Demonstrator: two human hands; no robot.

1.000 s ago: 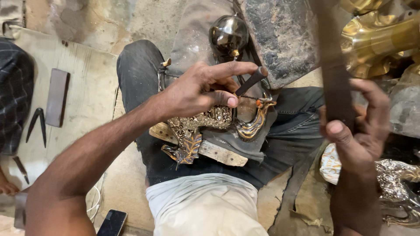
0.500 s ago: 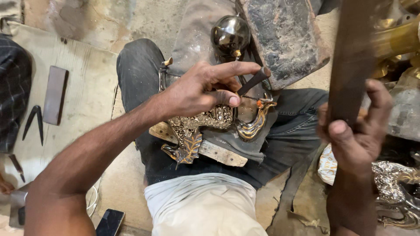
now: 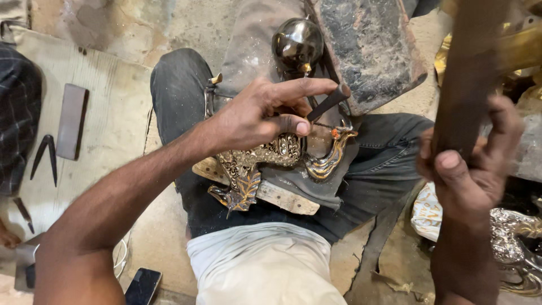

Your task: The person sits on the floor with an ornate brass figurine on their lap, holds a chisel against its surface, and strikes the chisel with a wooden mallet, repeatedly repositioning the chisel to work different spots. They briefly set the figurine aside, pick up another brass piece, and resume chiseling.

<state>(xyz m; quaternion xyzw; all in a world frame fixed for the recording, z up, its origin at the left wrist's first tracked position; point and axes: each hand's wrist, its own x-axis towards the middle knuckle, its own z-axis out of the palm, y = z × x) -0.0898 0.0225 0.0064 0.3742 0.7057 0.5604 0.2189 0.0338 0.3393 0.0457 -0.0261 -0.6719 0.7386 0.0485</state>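
Two hands working over one ornate brass piece (image 3: 271,164), bird-shaped, lying across a padded board (image 3: 282,195) on the lap, between the thighs, well clear of the floor. Left hand (image 3: 265,116) resting on the upper body of the piece, fingers (image 3: 293,125) pinching a short dark punch (image 3: 327,101) between thumb and forefinger, remaining fingers curled down against the metal; punch slanting, its lower tip hidden behind the thumb, so contact point not showing. Right hand (image 3: 468,164) raised to the right, well apart from the piece, fingers wrapped tight around a long dark wooden striker (image 3: 468,85), blurred, upper end running out of frame. Judging by surface: dense engraved patterning already covering the body and the leaf-like tail at lower left; curved neck and head at right looking smoother, probably remaining to be worked; overall seemingly past the middle, finishing detail outstanding. Piece lying directly beneath the left fingers, touching them, tail and neck projecting beyond the hand on either side. Also present: round dark metal ball (image 3: 297,45) just above the hand, dark stone slab (image 3: 367,51) beside it, flat bar (image 3: 71,121) and dividers (image 3: 45,155) on pale sheet at left, phone (image 3: 142,285) on the floor, further brass castings (image 3: 516,248) at right.
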